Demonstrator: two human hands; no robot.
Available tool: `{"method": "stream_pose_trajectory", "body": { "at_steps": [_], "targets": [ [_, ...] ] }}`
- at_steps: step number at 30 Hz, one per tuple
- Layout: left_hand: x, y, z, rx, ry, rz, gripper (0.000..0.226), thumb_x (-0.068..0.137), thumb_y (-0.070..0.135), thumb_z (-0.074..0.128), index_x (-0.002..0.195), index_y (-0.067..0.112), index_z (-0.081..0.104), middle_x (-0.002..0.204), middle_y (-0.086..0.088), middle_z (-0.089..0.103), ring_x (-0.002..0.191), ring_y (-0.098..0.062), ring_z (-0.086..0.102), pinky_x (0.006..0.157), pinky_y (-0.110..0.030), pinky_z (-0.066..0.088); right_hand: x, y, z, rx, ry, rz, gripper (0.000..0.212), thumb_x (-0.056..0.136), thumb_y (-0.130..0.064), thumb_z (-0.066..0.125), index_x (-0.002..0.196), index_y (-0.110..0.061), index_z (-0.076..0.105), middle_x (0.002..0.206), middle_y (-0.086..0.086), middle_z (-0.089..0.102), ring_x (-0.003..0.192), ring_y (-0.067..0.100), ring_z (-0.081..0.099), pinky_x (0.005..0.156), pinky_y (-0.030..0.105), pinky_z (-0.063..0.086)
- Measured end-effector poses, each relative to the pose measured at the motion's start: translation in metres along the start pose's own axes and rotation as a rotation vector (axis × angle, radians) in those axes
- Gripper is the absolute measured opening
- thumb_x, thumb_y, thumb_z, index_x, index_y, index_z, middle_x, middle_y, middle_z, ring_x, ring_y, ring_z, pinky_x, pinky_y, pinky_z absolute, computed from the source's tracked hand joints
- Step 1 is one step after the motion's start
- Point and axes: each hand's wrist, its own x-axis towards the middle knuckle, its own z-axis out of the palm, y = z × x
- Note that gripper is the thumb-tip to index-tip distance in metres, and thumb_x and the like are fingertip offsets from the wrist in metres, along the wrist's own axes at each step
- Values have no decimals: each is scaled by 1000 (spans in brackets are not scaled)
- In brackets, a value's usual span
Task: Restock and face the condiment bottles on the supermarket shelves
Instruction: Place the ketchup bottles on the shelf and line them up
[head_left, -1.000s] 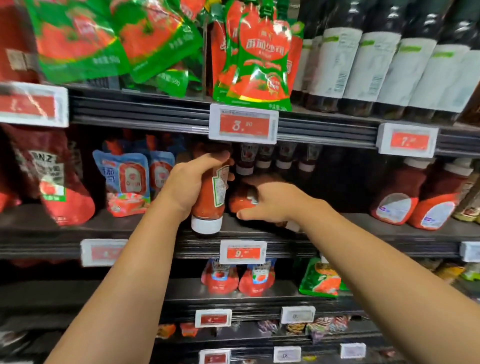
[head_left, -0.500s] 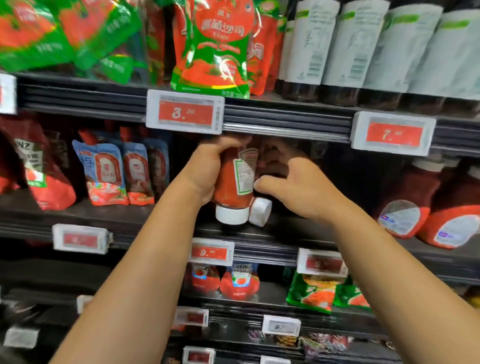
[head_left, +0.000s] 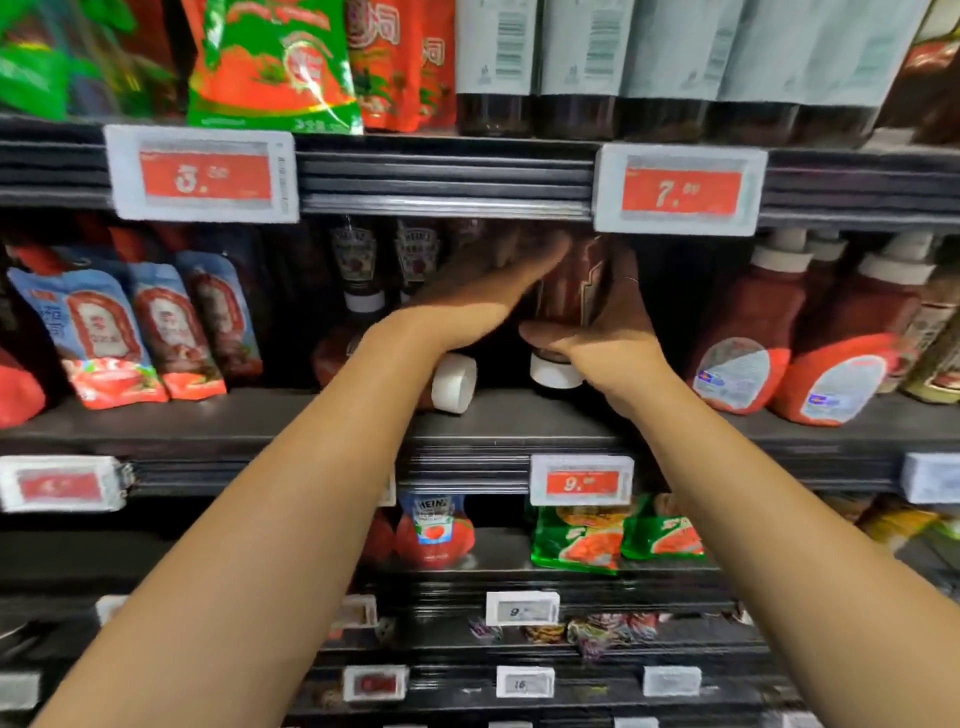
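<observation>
With both hands reaching into the dark middle shelf (head_left: 519, 421), this looks like the facing step for the cap-down red ketchup squeeze bottle (head_left: 569, 296). The right hand (head_left: 610, 332) has its fingers wrapped round the bottle's lower body, thumb just above the white plastic cap (head_left: 555, 371), and the cap sits right at the shelf surface, though I can't tell if it's touching yet. The left hand (head_left: 483, 296) lies with straight fingers flat against the left side of that bottle, steadying rather than clutching.

To do it well, I'd say set the cap down flat, turn the label to the front, and line it up with the row behind. Watch the second bottle with a white cap (head_left: 453, 382) just left of the held one: it's tipped over, cap pointing outward, and probably needs standing up too.

The held bottle looks like smooth, glossy, squeezable plastic, so it may deform under a hard grip. Further left of it are soft blue-and-red sauce pouches (head_left: 104, 332), and to its right fat-bottomed red bottles with white caps (head_left: 748, 332).
</observation>
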Motion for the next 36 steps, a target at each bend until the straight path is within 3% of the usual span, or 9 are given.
{"method": "stream_pose_trajectory", "body": {
  "at_steps": [4, 7, 11, 15, 17, 24, 28, 32, 36],
  "targets": [
    [1, -51, -21, 310, -55, -48, 52, 101, 62, 42, 118, 23, 73, 118, -3, 73, 107, -18, 65, 94, -32, 47, 12, 10, 14, -59, -17, 6, 101, 60, -11, 96, 140, -29, 36, 115, -6, 67, 105, 9, 69, 89, 32, 61],
    [-3, -68, -37, 462, -102, -13, 32, 97, 44, 62, 86, 16, 72, 77, 2, 66, 70, -6, 57, 63, -23, 40, 24, 10, 35, -56, -74, 49, 96, 57, -15, 96, 135, -23, 41, 113, -1, 70, 102, 14, 70, 85, 34, 62],
    [-8, -82, -66, 519, -115, -68, 17, 88, 34, 76, 78, 23, 68, 77, 8, 65, 75, -10, 59, 66, -25, 42, 45, 7, 58, -145, -183, 33, 87, 57, -21, 94, 133, -7, 53, 111, 3, 73, 102, 16, 71, 92, 34, 58],
    [-15, -96, -91, 573, -61, -84, 20, 84, 30, 80, 72, 27, 64, 74, 9, 64, 72, -10, 59, 70, -29, 45, 55, 14, 72, -168, -215, -6, 61, 58, -19, 94, 103, -27, 54, 99, -5, 70, 94, 5, 69, 86, 29, 57],
    [-14, -94, -94, 604, -75, -105, 22, 83, 31, 81, 70, 27, 63, 70, 11, 63, 68, -7, 58, 66, -28, 43, 57, 20, 75, -134, -223, -8, 75, 59, -15, 94, 119, -20, 50, 109, 1, 70, 104, 12, 69, 98, 39, 55],
    [43, -41, -54, 583, 192, -73, 18, 96, 15, 54, 79, 15, 62, 74, 1, 60, 66, -13, 57, 53, -23, 37, 60, 35, 71, -70, -233, -55, 94, 67, -6, 93, 143, -10, 37, 131, 8, 64, 125, 18, 61, 113, 44, 45],
    [67, -35, -30, 706, 262, -63, 38, 107, 15, 35, 124, -6, 62, 124, -27, 62, 115, -39, 57, 86, -36, 40, 63, 44, 71, -51, -227, -41, 84, 69, -10, 91, 138, -12, 44, 127, 9, 67, 121, 22, 64, 110, 47, 47],
    [69, -37, -23, 302, 514, -15, 36, 109, 15, 31, 127, 0, 59, 127, -20, 63, 118, -30, 56, 95, -32, 34, 64, 47, 73, -23, -239, -31, 95, 61, -29, 89, 141, -22, 38, 129, 7, 67, 122, 22, 64, 109, 47, 49],
    [62, -40, -19, -281, 465, -114, 26, 105, 30, 47, 89, 29, 68, 92, 15, 69, 80, 7, 66, 83, -19, 51, 64, 48, 76, -24, -218, -67, 88, 56, -42, 89, 133, -32, 46, 126, -1, 67, 118, 14, 64, 106, 42, 51]
  ]
}}
